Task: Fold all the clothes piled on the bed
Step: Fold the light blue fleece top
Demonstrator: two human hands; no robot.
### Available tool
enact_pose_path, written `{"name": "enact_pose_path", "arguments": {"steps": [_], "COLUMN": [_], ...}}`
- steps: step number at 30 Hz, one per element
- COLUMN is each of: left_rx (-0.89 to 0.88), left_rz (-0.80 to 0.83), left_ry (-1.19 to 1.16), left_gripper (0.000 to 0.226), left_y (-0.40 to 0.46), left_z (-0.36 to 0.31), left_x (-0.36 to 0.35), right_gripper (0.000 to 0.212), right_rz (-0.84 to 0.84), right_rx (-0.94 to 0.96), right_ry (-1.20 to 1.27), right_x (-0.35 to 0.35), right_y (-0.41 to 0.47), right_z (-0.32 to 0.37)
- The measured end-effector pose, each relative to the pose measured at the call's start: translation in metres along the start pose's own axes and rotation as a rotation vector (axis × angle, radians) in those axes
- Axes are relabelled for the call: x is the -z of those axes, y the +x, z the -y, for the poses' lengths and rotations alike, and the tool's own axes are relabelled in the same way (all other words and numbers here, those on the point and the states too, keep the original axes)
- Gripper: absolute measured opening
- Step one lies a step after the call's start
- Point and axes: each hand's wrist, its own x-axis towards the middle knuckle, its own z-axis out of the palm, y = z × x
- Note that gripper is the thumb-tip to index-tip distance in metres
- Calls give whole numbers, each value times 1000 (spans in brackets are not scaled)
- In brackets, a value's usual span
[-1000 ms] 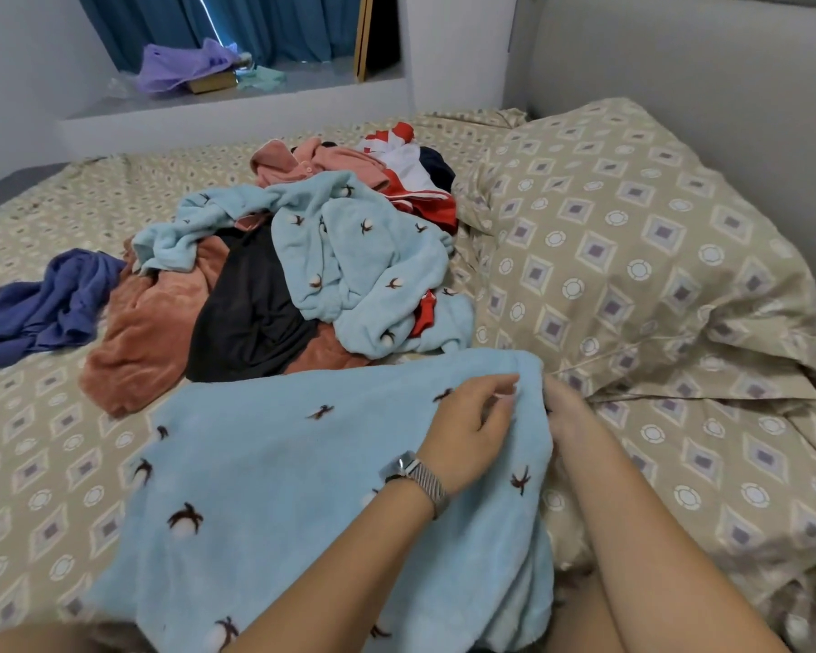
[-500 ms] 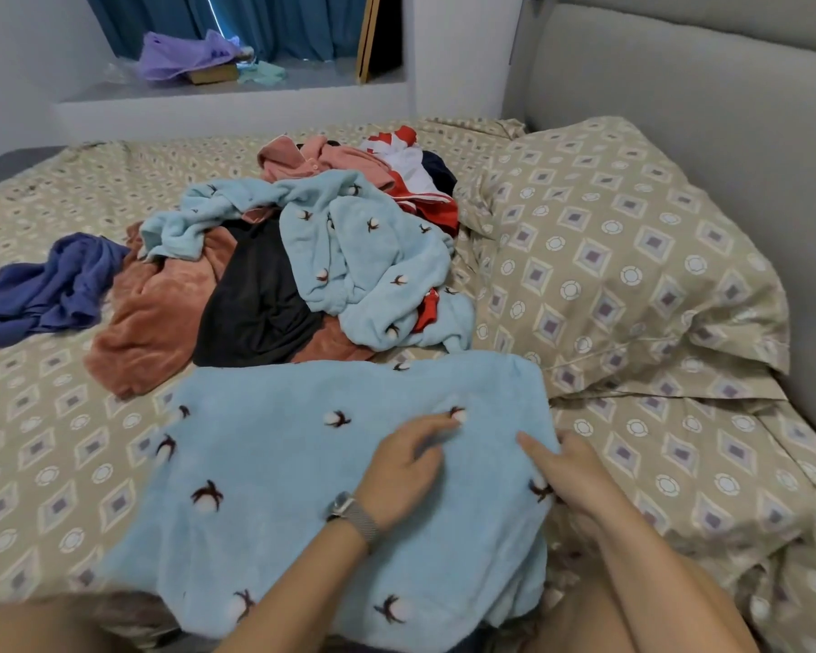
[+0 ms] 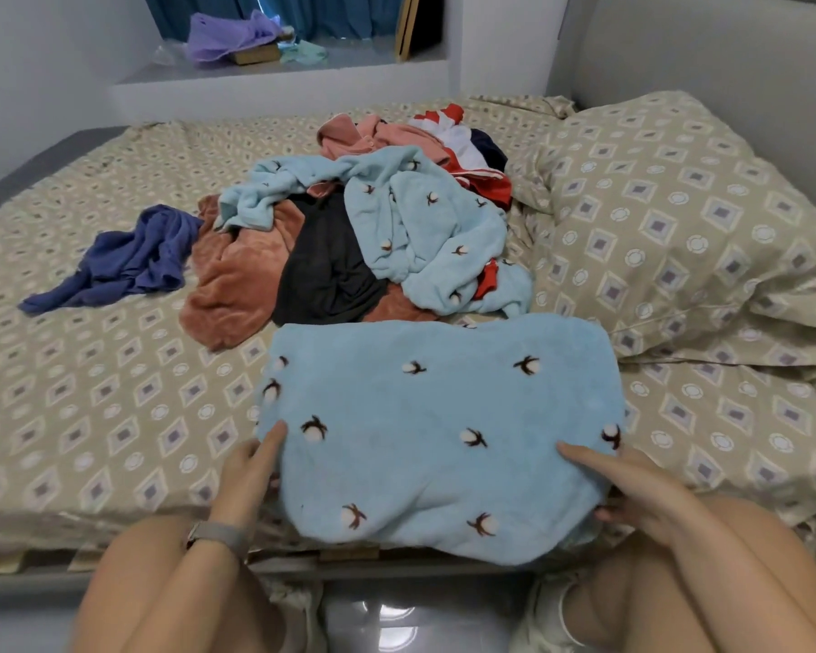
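Observation:
A folded light blue fleece garment [image 3: 434, 431] with cotton-flower prints lies flat at the near edge of the bed [image 3: 90, 398]. My left hand [image 3: 250, 468] touches its left edge, index finger straight on the cloth. My right hand [image 3: 632, 487] rests on its lower right corner with fingers stretched out. Behind it sits the pile: a matching light blue fleece piece [image 3: 425, 228], a rust fleece [image 3: 236, 280], a black garment [image 3: 326, 271], a pink one [image 3: 387, 134] and a red, white and navy one [image 3: 472, 148]. A blue-purple garment [image 3: 128, 261] lies apart to the left.
A large patterned pillow [image 3: 679, 228] fills the right side against the grey headboard [image 3: 726, 63]. A window ledge [image 3: 265, 82] at the back holds a purple cloth [image 3: 227, 37] and a book. My knees are below the bed's edge.
The light blue garment has been folded down into a compact rectangle. Both hands slid from its top right corner to its left and right edges near me.

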Motion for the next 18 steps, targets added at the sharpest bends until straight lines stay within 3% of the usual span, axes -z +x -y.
{"name": "enact_pose_path", "arguments": {"steps": [2, 5, 8, 10, 12, 15, 17, 18], "left_rx": [142, 32, -84, -119, -90, 57, 89, 20], "left_rz": [172, 278, 140, -22, -123, -178, -205, -264], "left_ry": [-212, -162, -204, -224, -196, -94, -3, 77], "left_gripper": [53, 37, 28, 30, 30, 42, 69, 83], "left_y": [0, -8, -12, -10, -4, 7, 6, 5], "left_z": [0, -5, -11, -13, -9, 1, 1, 0], "left_x": [2, -1, -1, 1, 3, 5, 3, 2], "right_gripper": [60, 77, 98, 79, 58, 40, 46, 60], "right_rz": [32, 67, -68, -215, -295, -248, -320, -413], "right_rx": [10, 54, 222, 295, 296, 263, 229, 217], "right_ry": [15, 108, 296, 329, 240, -113, -347, -395], "right_x": [-9, -20, -19, -13, -12, -15, -17, -18], "right_y": [-3, -12, -15, -10, -6, 4, 4, 2], "right_z": [-3, -7, -9, -12, -19, -37, -37, -33]}}
